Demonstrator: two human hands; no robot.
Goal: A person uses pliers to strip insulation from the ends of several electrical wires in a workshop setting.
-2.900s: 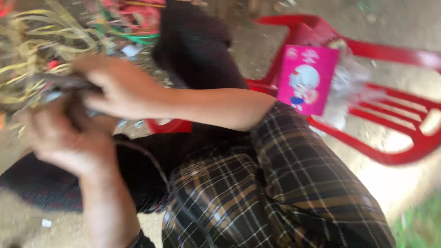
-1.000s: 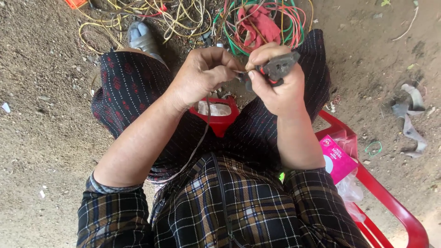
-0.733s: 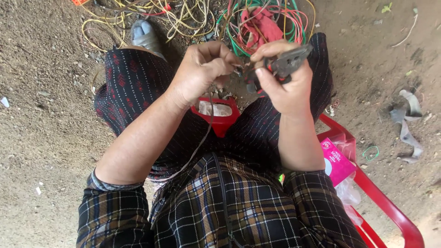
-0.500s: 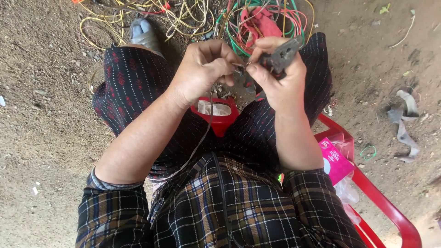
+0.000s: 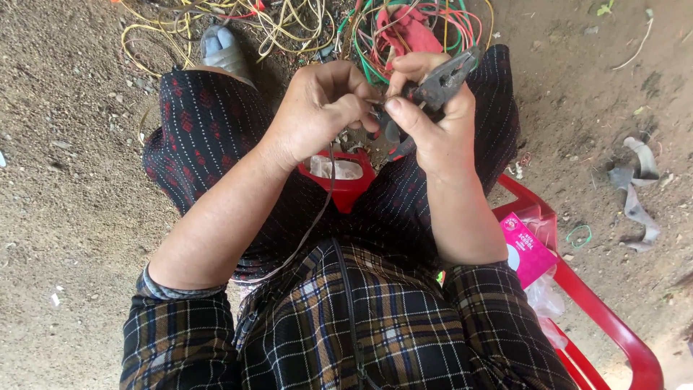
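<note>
Your right hand (image 5: 433, 119) clamps the wire stripper (image 5: 433, 87) while your left hand (image 5: 321, 108) pinches a thin wire (image 5: 317, 209); next, a steady pull.

Bare dirt floor (image 5: 65, 180) lies open down the left of the frame and at upper right. A wire tangle (image 5: 303, 29) blocks the top centre, above both hands (image 5: 325, 108). A red chair (image 5: 606, 325) fills the lower right; scraps (image 5: 635, 188) litter the right edge.
</note>
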